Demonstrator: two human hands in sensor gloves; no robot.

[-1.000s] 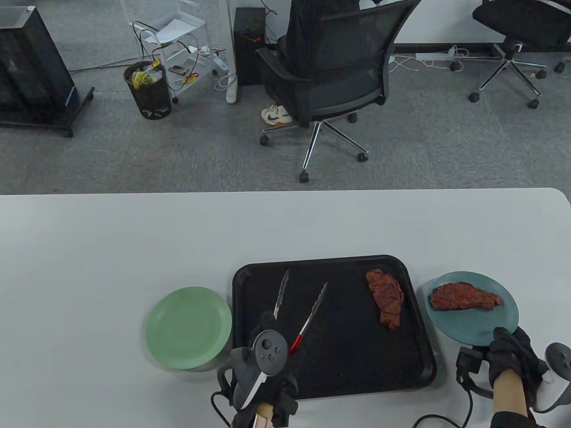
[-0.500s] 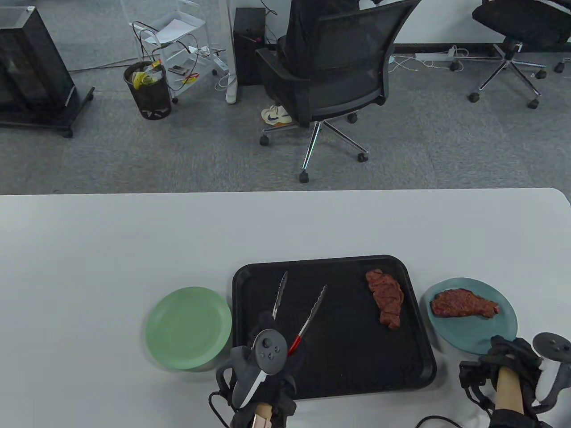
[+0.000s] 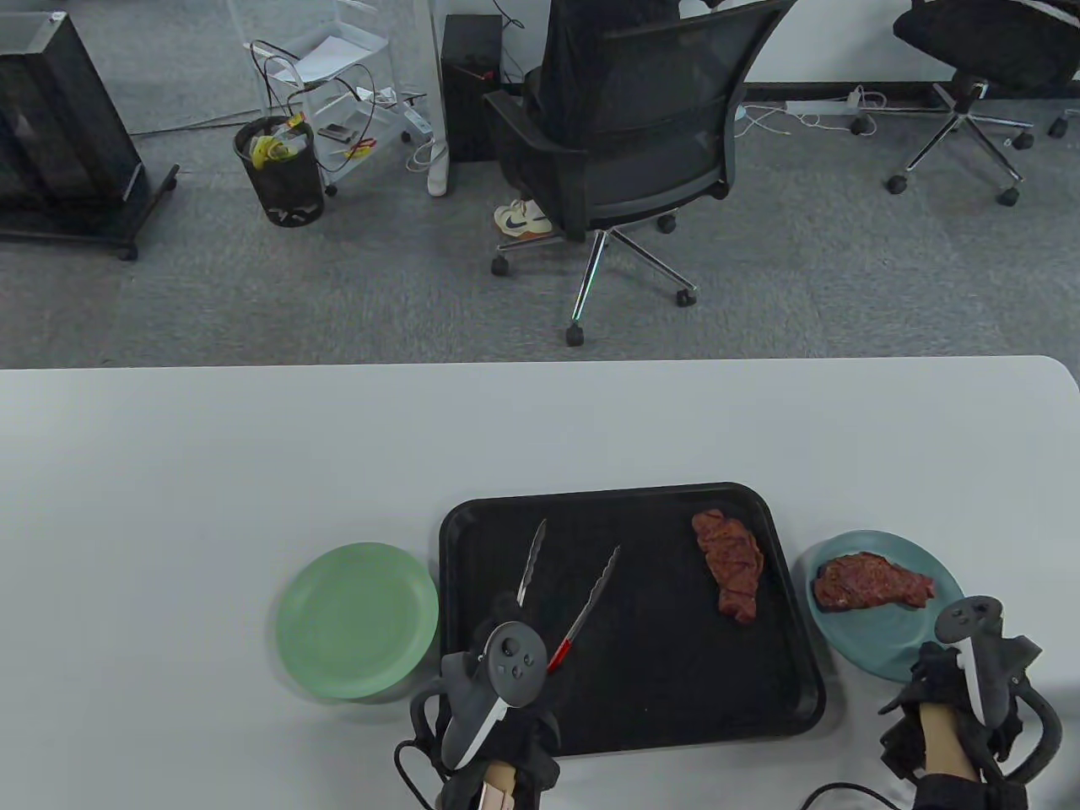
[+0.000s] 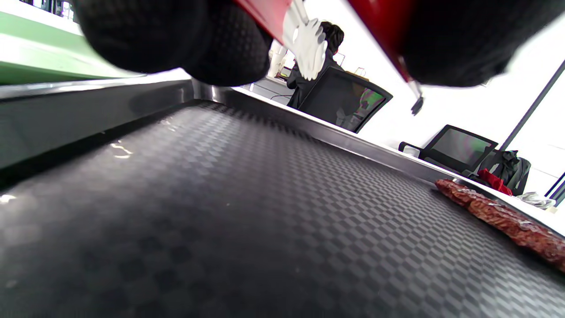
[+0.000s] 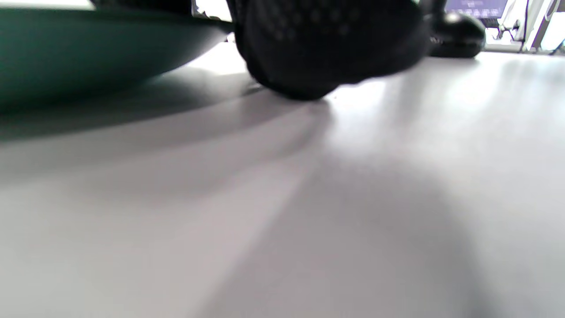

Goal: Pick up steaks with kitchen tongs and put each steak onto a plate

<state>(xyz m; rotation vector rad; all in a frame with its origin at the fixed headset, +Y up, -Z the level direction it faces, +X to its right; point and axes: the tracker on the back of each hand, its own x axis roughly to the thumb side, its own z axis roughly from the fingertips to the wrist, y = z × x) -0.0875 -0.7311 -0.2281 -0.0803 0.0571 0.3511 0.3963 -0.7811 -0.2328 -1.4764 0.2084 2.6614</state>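
Note:
My left hand (image 3: 527, 730) grips the red-handled tongs (image 3: 582, 612) at the tray's near left, their two arms spread apart above the black tray (image 3: 641, 700). In the left wrist view, gloved fingers (image 4: 176, 39) wrap the red handles (image 4: 379, 31). One steak (image 3: 731, 565) lies at the tray's far right, also seen low in the left wrist view (image 4: 507, 221). A second steak (image 3: 873, 580) lies on the teal plate (image 3: 877, 645), right of the tray. My right hand (image 3: 958, 688) sits at that plate's near rim. One gloved fingertip (image 5: 326, 53) touches the table beside the plate (image 5: 88, 48); its grip is hidden.
A green plate (image 3: 356, 620) with nothing on it stands just left of the tray. The white table (image 3: 253, 456) stretches far and left. An office chair (image 3: 624, 126) and a bin (image 3: 280, 169) stand on the floor beyond the far edge.
The right hand lowered the teal plate with its steak to the table and rolled palm down at its near rim. The left hand and tongs barely moved.

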